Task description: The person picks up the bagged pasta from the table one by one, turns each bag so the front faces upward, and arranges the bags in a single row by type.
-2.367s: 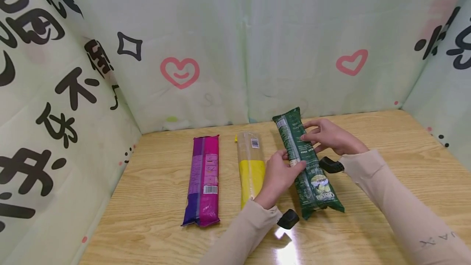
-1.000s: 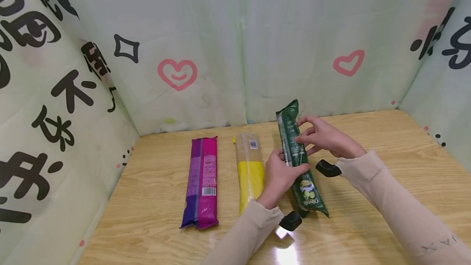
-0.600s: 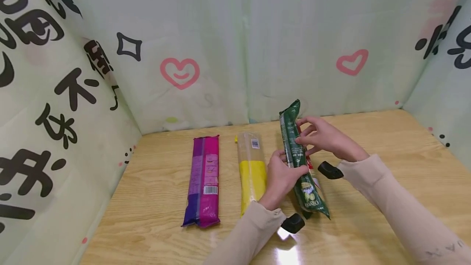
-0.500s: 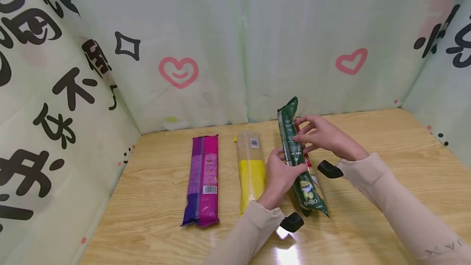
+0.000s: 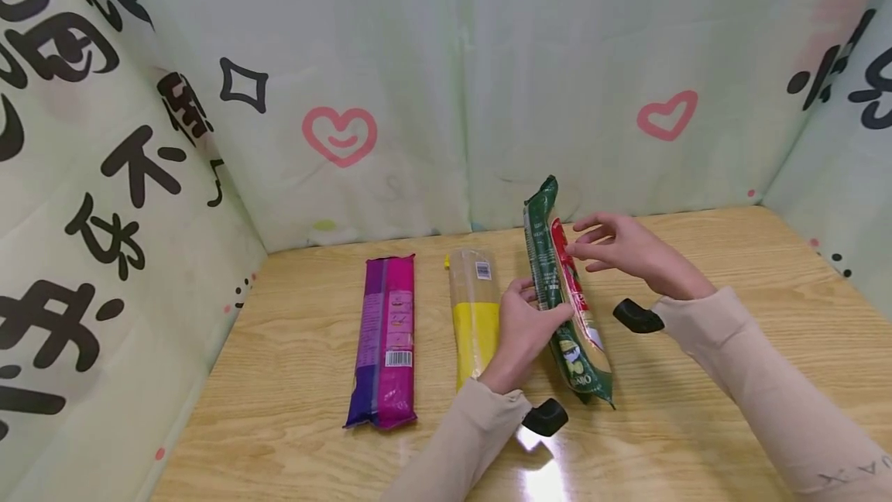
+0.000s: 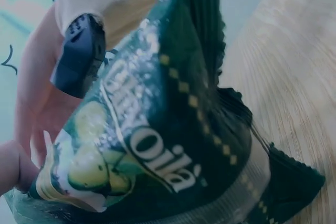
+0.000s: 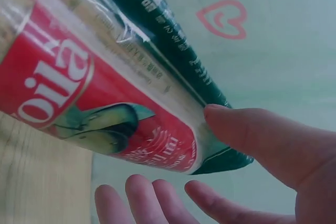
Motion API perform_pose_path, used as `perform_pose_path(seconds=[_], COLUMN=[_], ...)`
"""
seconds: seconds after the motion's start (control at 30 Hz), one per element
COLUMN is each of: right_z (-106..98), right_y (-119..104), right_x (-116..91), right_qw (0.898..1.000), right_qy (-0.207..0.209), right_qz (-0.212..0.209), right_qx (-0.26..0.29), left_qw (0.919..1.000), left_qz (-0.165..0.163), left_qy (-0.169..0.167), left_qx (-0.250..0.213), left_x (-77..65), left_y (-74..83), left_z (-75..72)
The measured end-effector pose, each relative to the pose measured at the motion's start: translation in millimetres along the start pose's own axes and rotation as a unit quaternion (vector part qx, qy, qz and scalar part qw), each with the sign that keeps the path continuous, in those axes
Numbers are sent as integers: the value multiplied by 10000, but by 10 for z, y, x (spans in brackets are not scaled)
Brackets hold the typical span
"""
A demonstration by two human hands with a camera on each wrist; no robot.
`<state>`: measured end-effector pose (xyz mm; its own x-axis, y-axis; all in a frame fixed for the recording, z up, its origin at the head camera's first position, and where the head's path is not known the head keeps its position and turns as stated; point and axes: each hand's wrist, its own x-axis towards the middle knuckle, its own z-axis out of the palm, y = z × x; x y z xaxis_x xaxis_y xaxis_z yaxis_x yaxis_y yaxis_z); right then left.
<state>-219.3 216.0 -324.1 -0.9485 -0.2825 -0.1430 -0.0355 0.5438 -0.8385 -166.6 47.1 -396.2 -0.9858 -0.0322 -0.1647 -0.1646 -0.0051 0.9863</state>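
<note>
The left hand [image 5: 524,331] grips the green packet [image 5: 540,246] at the middle of its length, thumb laid across the front and the other fingers round its left side. The right hand [image 5: 637,254] is at the packet's far right edge, its fingers parted and only lightly bent, with none of them closed on anything; whether the thumb touches the wrapper cannot be told.

The green packet is right of the table's middle, tilted, its far end up against the backdrop of the cloth [image 5: 418,29] and leaning a little left. It is turned so that the green side faces left and the red label [image 5: 569,276] faces right. White letters ending in "oilà" and a picture of olives [image 6: 94,169] show near its near end.

Just left of it lies the yellow packet [image 5: 476,335], partly covered by the left hand. Farther left, apart from both, the purple packet [image 5: 383,343] lies lengthwise on the wooden table [image 5: 279,378]. Both sleeves [image 5: 753,378] are beige, with a black device [image 5: 546,417] at each wrist.
</note>
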Motion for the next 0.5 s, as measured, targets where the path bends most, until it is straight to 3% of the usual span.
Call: perform_pose_path(seconds=[0.3,0.5], right_z=[-23,-17], right_y=[140,204], right_x=[76,102], right_qw=[9957,9947], right_qy=[-438,-539], right_qz=[194,226], right_qx=[788,844], left_qw=[9986,9973], left_qz=[-89,-95], left_qy=[-291,-424], left_qx=[-440,-588], left_x=[0,1], left_y=[16,3], left_z=[-26,-22])
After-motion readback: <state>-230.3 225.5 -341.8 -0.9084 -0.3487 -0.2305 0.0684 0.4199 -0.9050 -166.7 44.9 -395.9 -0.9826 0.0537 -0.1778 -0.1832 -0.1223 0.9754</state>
